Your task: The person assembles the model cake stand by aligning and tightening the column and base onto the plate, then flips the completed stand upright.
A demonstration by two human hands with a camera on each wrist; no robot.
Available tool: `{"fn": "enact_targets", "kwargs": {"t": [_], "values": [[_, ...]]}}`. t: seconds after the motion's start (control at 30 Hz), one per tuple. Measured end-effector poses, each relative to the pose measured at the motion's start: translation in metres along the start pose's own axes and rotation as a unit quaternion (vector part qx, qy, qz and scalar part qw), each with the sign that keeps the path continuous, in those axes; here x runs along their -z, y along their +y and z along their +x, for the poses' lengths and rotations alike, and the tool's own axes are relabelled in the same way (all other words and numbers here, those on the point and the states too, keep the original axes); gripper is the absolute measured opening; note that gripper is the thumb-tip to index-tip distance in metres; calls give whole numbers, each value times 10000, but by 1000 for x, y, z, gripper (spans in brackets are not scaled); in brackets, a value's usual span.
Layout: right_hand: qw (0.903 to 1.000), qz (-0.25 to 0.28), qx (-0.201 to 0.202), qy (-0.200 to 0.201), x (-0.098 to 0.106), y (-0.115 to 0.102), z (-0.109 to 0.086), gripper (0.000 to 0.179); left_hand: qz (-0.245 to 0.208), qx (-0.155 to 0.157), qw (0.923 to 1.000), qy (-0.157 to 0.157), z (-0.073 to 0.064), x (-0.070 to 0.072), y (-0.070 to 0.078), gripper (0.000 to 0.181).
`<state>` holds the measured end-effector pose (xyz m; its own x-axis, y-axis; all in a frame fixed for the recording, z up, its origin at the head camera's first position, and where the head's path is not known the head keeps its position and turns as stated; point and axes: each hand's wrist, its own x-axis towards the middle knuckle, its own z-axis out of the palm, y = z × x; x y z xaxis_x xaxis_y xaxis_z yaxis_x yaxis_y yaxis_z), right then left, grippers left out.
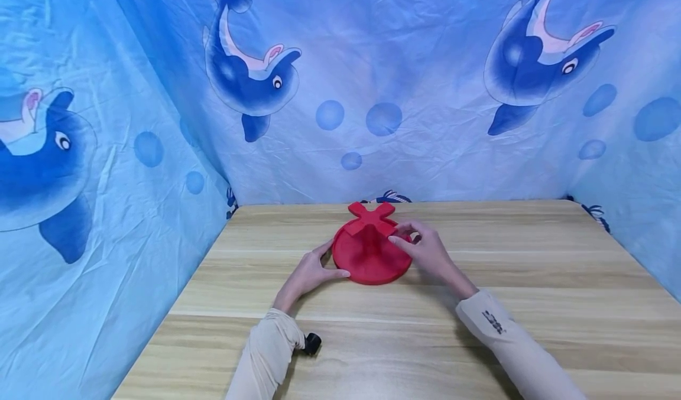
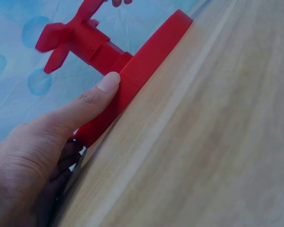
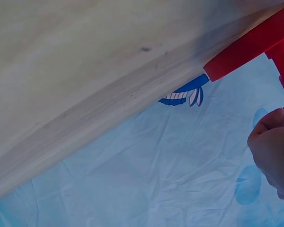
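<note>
A red stand with a round, rimmed base (image 1: 372, 275) rests on the wooden table. A short stepped post (image 2: 100, 53) rises from its middle and carries a cross-shaped top (image 1: 370, 218) with flat arms. My left hand (image 1: 308, 276) holds the base at its left side, thumb on the near rim and fingers around the far left edge. At the right, my right hand (image 1: 427, 251) pinches the near right arm of the cross between thumb and fingers. In the right wrist view that hand's grip is partly cut off by the frame's edge.
The wooden table (image 1: 213, 329) ends just behind the stand, where a blue dolphin-print curtain (image 1: 436, 152) hangs. More curtain runs along the left and right sides. A small black object (image 1: 312, 344) sits at the left sleeve's cuff.
</note>
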<state>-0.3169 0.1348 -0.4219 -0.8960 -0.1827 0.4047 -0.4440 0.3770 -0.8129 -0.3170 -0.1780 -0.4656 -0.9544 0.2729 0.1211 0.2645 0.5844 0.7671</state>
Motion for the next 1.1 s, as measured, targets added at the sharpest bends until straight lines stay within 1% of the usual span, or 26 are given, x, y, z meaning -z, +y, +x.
{"fn": "enact_targets", "kwargs": {"t": [0.13, 0.23, 0.3, 0.4, 0.5, 0.63, 0.73, 0.9, 1.1], "values": [[9998, 0, 80, 194, 2, 1, 0, 31, -4, -23, 10000, -22, 1, -1, -2, 103], [9994, 42, 111, 319, 3, 3, 4, 36, 54, -35, 10000, 3, 2, -1, -2, 103], [9993, 50, 123, 335, 3, 5, 8, 40, 103, -45, 9999, 22, 2, -1, -2, 102], [9994, 40, 219, 251, 0, 9, 15, 49, 130, -67, 9999, 36, 2, -1, -1, 102], [9994, 131, 321, 26, -2, 13, 21, 55, 114, -98, 9999, 36, 1, -1, 0, 102], [9988, 306, 252, -288, -3, 15, 25, 60, 121, -77, 9999, 30, 2, 0, 0, 102], [9983, 364, 230, -403, -3, 14, 26, 60, 190, -53, 9998, 48, 2, 0, -1, 103], [9980, 431, 277, -375, -3, 13, 25, 57, 290, -113, 9995, 102, 3, -1, -2, 104], [9985, 426, 291, -166, -3, 15, 25, 50, 248, -63, 9996, 83, 3, 0, -3, 105]]}}
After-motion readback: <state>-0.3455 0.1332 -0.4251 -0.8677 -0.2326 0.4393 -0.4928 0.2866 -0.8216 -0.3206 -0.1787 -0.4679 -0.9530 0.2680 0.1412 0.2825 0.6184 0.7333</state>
